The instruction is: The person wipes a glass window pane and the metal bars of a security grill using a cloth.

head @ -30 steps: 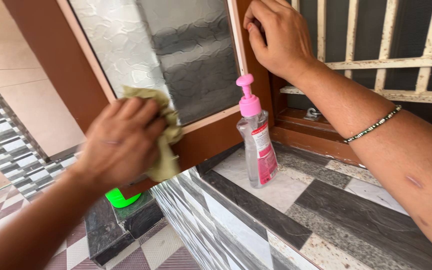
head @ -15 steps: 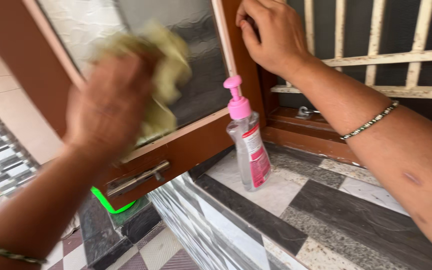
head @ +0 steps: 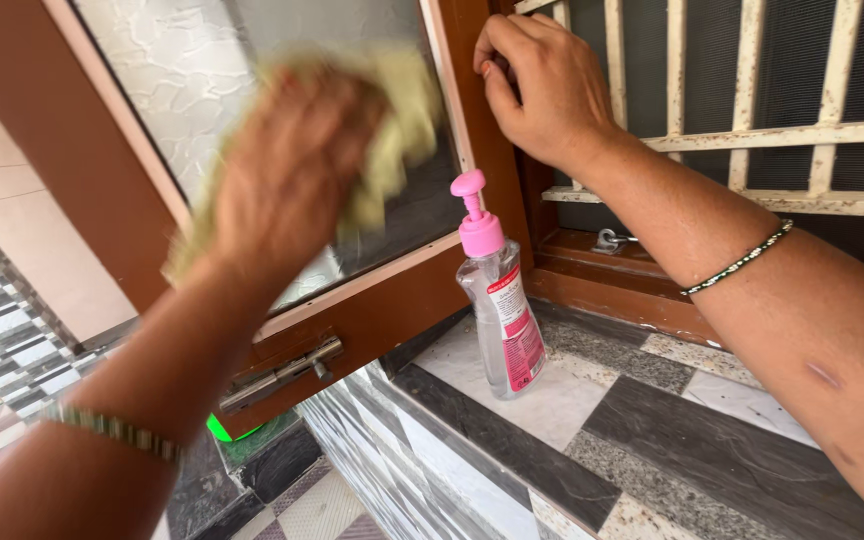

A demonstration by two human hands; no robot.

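Left hand (head: 287, 180) presses a crumpled yellow-green cloth (head: 397, 120) flat on the frosted glass window pane (head: 192, 70); right hand (head: 542, 85) grips the brown wooden window frame (head: 482, 160), clear pink-pump bottle (head: 497, 300) on the stone counter (head: 652, 440).

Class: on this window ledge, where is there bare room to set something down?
Bare stone sill lies right of the pump bottle, below the right hand's forearm. The left hand and cloth crowd the window pane.
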